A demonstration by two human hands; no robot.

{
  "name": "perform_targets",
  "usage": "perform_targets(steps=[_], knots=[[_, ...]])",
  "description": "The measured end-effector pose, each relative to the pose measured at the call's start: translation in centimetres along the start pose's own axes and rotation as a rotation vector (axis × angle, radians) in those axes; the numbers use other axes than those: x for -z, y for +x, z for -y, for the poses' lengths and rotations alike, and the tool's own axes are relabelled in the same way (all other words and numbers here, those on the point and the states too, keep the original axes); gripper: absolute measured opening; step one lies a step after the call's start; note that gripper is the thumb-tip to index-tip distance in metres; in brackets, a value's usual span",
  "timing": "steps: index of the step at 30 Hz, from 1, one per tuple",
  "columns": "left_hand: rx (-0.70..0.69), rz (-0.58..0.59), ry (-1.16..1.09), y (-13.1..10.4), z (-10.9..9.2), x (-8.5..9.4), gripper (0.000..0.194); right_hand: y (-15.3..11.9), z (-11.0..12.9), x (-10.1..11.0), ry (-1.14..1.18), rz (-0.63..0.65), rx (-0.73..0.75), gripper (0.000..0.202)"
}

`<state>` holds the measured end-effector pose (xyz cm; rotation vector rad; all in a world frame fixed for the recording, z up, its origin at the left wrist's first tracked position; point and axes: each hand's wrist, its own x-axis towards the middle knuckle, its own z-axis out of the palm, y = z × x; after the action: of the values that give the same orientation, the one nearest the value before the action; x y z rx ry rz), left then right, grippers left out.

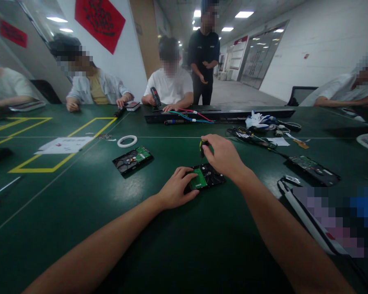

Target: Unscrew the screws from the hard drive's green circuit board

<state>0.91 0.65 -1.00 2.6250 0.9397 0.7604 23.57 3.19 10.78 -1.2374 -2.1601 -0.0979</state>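
A hard drive (214, 176) with a green circuit board lies on the green table in front of me. My left hand (178, 188) is on its left end, thumb at the near edge and fingers over the board, gripping it. Above the drive, my right hand (222, 157) holds a small yellow and black screwdriver (202, 148) upright, its handle between the fingers. The screwdriver points down at the drive's far edge; whether its tip sits in a screw is too small to tell.
A second hard drive (132, 160) and a white tape ring (127, 141) lie to the left. Another drive (313, 170), cables (251, 136) and white gloves (259, 120) are on the right. A long black bar (227, 115) spans the far side, where several people are.
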Motion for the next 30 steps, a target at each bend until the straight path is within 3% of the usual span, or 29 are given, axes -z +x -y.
perform_targets(steps=[13,30], knots=[[-0.014,-0.009,-0.002,0.04,-0.01,-0.01,0.057,-0.13,0.5,0.17,0.038,-0.014,-0.044,0.021],[-0.014,0.0,0.003,0.05,-0.17,0.26,0.055,-0.18,0.22,0.63,-0.013,-0.039,0.009,0.004]])
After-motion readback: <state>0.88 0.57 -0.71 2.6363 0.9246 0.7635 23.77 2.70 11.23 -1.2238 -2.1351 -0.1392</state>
